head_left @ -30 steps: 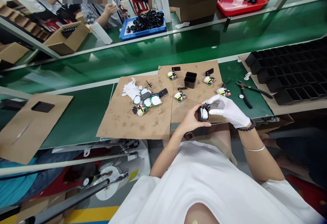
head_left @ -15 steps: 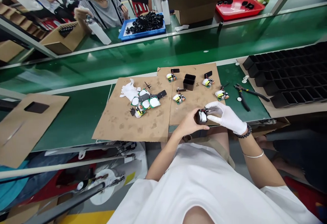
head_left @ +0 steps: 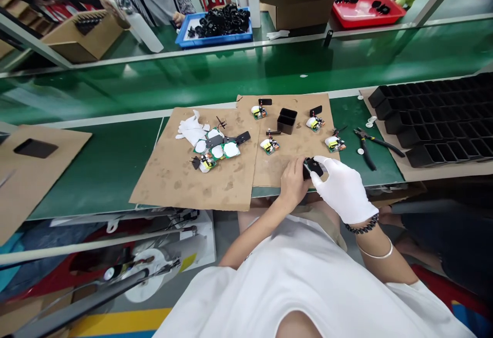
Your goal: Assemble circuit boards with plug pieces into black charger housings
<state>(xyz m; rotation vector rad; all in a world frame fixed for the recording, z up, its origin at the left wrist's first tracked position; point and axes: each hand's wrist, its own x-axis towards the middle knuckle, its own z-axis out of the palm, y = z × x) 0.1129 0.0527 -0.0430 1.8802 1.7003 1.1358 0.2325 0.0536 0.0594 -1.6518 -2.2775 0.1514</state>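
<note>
The green table (head_left: 98,173) runs from side to side, its back edge meeting a glossy green band (head_left: 185,83). A broad stretch of bare top opens left of the left cardboard mat (head_left: 192,186), whose near right corner juts past the table's front edge. Rows of black cases (head_left: 442,122) fill the far right. The right cardboard mat (head_left: 295,145) adjoins the left one; a narrower green strip separates it from the rows.

At that mat's near edge are the gloved right hand (head_left: 341,186) and the bare left hand (head_left: 294,185). The right grip pinches a black case (head_left: 314,167) between thumb and fingers; the left grip closes around its other side. Whether the case touches the mat, I cannot tell.

Pliers (head_left: 364,140) lie splayed on the green strip, near the right hand. Beyond the hands, open cardboard reaches up to a twin-celled case (head_left: 287,120), with circuit boards (head_left: 335,144) spaced around it. White discs (head_left: 360,151) lie beside the pliers.
</note>
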